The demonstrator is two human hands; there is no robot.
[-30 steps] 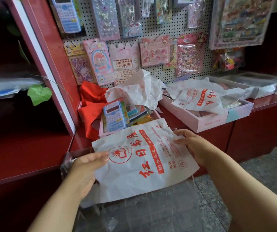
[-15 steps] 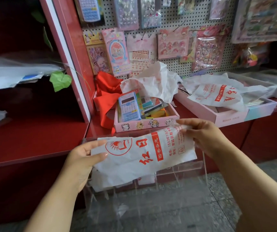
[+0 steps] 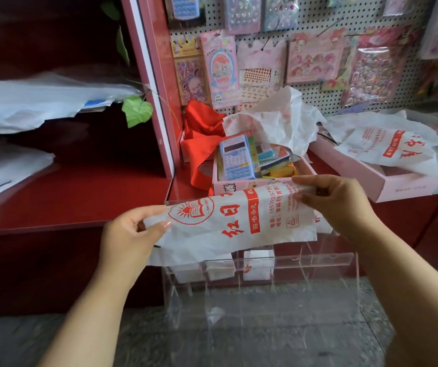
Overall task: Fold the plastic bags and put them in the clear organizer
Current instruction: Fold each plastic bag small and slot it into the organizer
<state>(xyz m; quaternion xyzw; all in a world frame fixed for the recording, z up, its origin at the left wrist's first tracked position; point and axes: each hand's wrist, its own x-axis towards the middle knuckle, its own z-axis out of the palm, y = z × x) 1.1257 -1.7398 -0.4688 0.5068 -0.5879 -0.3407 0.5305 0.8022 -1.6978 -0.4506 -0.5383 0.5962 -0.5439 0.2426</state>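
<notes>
Head view: both hands hold one white plastic bag (image 3: 241,226) stretched sideways above the clear organizer (image 3: 305,260), which stands on the floor against the red counter (image 3: 80,205). The left hand (image 3: 130,234) pinches the bag's left end between thumb and curled fingers; the right hand (image 3: 337,202) grips the upper right corner, fingers curled over the edge. The bag is folded lengthwise into a band, and its red print shows a round emblem with a sun over an open book, large red characters of which "日" reads clearly, a red strip with white characters that seem to read "图书杂志", a partial number starting "15538", and a small triangle mark near the lower right. Folded white bags (image 3: 220,270) already sit in the organizer's left compartments, one showing a bit of red print. Behind the held bag, a pink box (image 3: 239,185) with cartoon figures on its front holds a blue calculator (image 3: 235,158) and other stationery, with a crumpled white bag (image 3: 278,120) over its back and red cloth (image 3: 202,136) beside it. To the right, another white bag with red characters (image 3: 387,147) lies over a long pink tray (image 3: 387,189); its writing is too creased to read. Sticker sheets (image 3: 220,67) hang on the pegboard above; their small text is illegible.
</notes>
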